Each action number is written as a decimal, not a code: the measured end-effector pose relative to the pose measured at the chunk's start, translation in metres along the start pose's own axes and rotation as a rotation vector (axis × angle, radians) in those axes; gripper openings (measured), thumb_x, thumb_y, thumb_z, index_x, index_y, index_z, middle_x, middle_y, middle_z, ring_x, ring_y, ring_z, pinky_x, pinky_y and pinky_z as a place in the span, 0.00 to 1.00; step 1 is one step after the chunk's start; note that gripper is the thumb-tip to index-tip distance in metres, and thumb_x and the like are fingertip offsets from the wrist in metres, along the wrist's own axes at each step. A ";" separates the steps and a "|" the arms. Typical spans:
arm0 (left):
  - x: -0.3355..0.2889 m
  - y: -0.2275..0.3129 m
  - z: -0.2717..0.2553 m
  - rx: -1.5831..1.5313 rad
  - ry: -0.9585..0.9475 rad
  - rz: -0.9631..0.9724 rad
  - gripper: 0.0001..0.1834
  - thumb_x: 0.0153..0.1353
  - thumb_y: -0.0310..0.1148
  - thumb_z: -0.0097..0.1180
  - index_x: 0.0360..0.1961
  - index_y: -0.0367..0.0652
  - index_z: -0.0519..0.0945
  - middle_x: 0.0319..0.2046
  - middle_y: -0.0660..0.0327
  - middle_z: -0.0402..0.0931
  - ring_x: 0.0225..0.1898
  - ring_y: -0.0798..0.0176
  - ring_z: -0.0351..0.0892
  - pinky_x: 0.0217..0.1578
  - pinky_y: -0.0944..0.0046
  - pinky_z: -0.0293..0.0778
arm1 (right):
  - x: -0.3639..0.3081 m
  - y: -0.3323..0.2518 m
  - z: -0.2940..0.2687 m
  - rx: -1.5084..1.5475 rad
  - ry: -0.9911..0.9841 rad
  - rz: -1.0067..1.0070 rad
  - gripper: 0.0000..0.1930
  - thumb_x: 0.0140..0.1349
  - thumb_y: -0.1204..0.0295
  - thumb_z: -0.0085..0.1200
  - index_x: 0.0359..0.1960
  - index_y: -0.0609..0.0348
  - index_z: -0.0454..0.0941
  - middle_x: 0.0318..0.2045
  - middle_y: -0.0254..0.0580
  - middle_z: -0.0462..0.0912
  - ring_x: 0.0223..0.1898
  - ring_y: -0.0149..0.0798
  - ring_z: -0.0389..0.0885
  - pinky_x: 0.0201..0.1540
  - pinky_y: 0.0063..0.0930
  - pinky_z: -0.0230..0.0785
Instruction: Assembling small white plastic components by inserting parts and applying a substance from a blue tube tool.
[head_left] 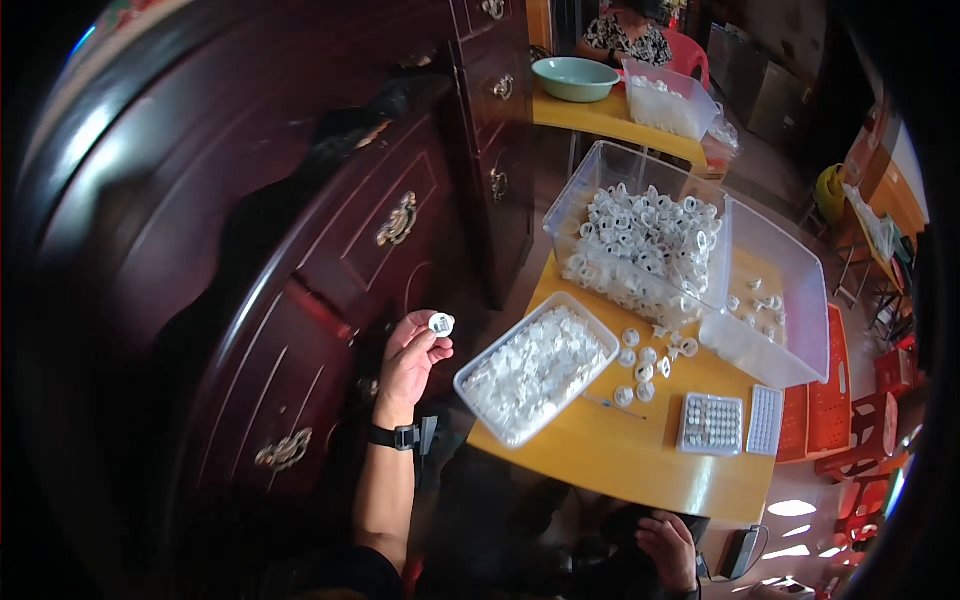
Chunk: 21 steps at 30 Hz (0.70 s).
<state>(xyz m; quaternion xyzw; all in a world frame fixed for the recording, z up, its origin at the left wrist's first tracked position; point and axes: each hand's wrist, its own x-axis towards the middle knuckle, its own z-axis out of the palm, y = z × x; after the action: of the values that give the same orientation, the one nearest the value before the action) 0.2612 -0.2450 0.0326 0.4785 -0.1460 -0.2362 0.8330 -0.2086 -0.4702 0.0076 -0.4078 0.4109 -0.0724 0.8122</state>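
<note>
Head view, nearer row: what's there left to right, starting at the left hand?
Left hand holding a small round white part → tub of white pieces → filled grid tray → pale grid tray → orange-red crate.

Setting appears to be a home workroom: dark wooden drawers (pixel 355 235), ornate handles (pixel 398 219); parts bin (pixel 622 166) at far edge of yellow table (pixel 565 458).

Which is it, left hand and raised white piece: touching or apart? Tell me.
Touching: head view shows the left hand pinching the white piece at its fingertips.

dim L, sun-patched flr (pixel 792 508), edge distort.
</note>
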 end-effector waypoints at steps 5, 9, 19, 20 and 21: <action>-0.089 0.043 0.046 0.050 -0.139 0.088 0.13 0.64 0.30 0.56 0.49 0.40 0.74 0.48 0.53 0.79 0.39 0.68 0.80 0.42 0.67 0.78 | 0.000 0.007 0.045 -0.246 -0.153 -0.088 0.14 0.70 0.69 0.50 0.54 0.61 0.73 0.44 0.41 0.83 0.45 0.32 0.80 0.47 0.23 0.73; -0.146 0.020 0.100 0.149 -0.211 -0.012 0.12 0.64 0.26 0.54 0.48 0.38 0.73 0.48 0.51 0.79 0.44 0.66 0.80 0.43 0.67 0.79 | 0.006 0.016 0.077 -0.249 -0.360 -0.307 0.14 0.70 0.72 0.51 0.55 0.61 0.71 0.44 0.38 0.82 0.44 0.28 0.79 0.46 0.21 0.71; -0.247 -0.068 0.175 0.483 -0.399 -0.023 0.10 0.65 0.22 0.52 0.47 0.37 0.76 0.43 0.60 0.80 0.47 0.68 0.79 0.48 0.65 0.74 | -0.021 0.018 0.093 0.146 -0.522 -0.303 0.19 0.71 0.69 0.50 0.60 0.56 0.65 0.47 0.36 0.78 0.45 0.29 0.78 0.47 0.23 0.72; -0.250 -0.084 0.176 0.615 -0.409 0.030 0.11 0.63 0.22 0.54 0.47 0.39 0.77 0.42 0.58 0.81 0.45 0.65 0.80 0.46 0.64 0.76 | -0.017 0.027 0.087 0.191 -0.480 -0.327 0.18 0.71 0.69 0.51 0.59 0.55 0.66 0.45 0.35 0.78 0.45 0.28 0.78 0.47 0.22 0.72; -0.252 -0.085 0.185 0.870 -0.459 0.245 0.12 0.60 0.22 0.56 0.45 0.40 0.78 0.43 0.56 0.81 0.46 0.62 0.81 0.47 0.63 0.76 | -0.013 0.035 0.082 0.239 -0.438 -0.348 0.17 0.70 0.70 0.51 0.58 0.55 0.66 0.43 0.34 0.78 0.44 0.28 0.78 0.46 0.22 0.73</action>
<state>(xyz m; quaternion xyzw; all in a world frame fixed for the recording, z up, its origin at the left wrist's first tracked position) -0.0604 -0.2817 0.0471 0.6966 -0.4651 -0.1531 0.5244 -0.1655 -0.3920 0.0174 -0.3794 0.1385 -0.1687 0.8991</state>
